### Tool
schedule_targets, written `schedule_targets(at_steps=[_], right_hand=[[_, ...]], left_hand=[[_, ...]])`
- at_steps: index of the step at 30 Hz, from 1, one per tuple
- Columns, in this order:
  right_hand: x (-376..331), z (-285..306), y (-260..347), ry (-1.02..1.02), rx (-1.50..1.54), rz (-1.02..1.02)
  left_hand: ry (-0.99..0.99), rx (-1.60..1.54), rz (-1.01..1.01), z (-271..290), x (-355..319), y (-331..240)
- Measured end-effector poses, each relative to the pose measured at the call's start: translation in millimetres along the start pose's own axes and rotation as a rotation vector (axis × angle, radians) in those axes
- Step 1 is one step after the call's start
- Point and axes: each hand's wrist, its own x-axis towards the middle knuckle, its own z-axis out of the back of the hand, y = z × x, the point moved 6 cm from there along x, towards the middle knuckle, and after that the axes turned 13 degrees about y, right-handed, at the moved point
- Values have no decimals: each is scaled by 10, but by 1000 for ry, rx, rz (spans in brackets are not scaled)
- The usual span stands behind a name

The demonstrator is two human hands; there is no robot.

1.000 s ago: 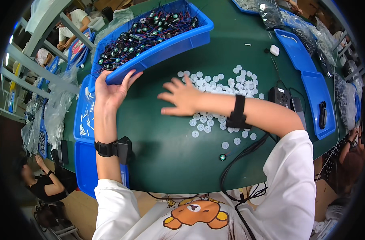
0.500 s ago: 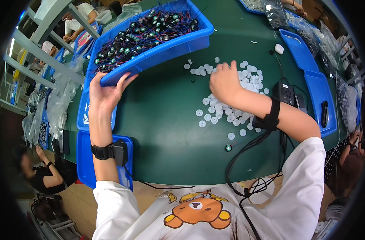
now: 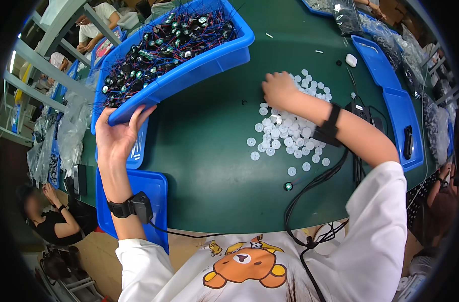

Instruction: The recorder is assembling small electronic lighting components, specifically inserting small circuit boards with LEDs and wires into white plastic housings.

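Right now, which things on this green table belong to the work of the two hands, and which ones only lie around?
In use:
- left hand gripping the corner of the blue bin of small wired parts
- right hand resting on the pile of white discs

Lying about:
- flat blue trays at the right
- black cables
- one small round part lying alone

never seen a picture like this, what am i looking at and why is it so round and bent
This is one view from a wide fisheye camera worn on a person's head, looking down at their own two bare hands; the lens bends straight edges. The left hand grips the near corner of a big blue bin full of small dark wired parts. The right hand rests, fingers curled, on a heap of small white discs spread over the green table. Both wrists wear black bands with cables. Other people work at the edges.
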Motion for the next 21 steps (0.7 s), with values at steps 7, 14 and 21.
schedule_targets(at_steps=[7, 14, 21], right_hand=[[-652, 155, -527, -257, 294, 35], [-522, 708, -49, 206, 2083, 560], [-371, 511, -210, 95, 2252, 320]], left_hand=[[-7, 183, 1, 154, 22, -106], [-42, 235, 71, 150, -1, 83], [-94, 113, 157, 291, 214, 500]])
